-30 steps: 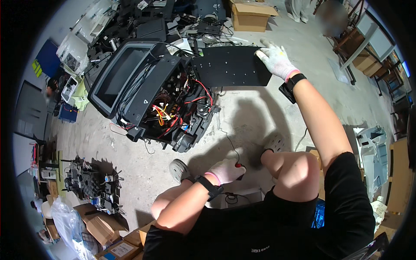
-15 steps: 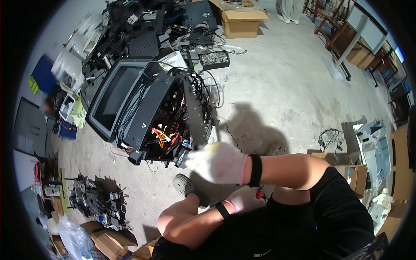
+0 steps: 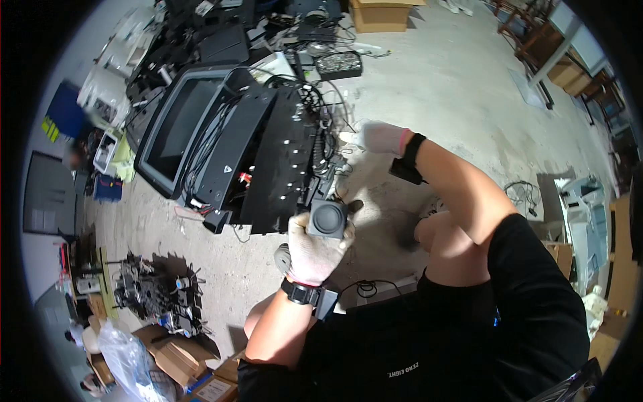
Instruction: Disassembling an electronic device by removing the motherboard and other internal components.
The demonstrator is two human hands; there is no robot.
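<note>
A square grey block with a round raised face [image 3: 328, 218] is gripped in my gloved left hand [image 3: 312, 258], thumb and fingers on opposite sides. It sits at the near end of a long black panel [image 3: 278, 171], which lies tilted over the open side of a large dark machine housing [image 3: 244, 134]. A few coloured wires [image 3: 245, 177] show through the gap beside the panel. My gloved right hand [image 3: 382, 137] is raised to the right of the housing, beside a bundle of black cables [image 3: 323, 144]. Its fingers point left but are blurred.
A heap of dark parts [image 3: 224, 43] lies behind the housing. A cardboard box [image 3: 380, 17] stands at the far side. A black mechanical assembly [image 3: 157, 295] is on the floor at left, above cardboard and clear plastic [image 3: 124, 358]. A grey plastic shell [image 3: 589, 218] stands at right.
My right hand has left the panel's near end and moved up and away. The panel has swung down over the opening. My left hand has come up from my lap to the grey block.
</note>
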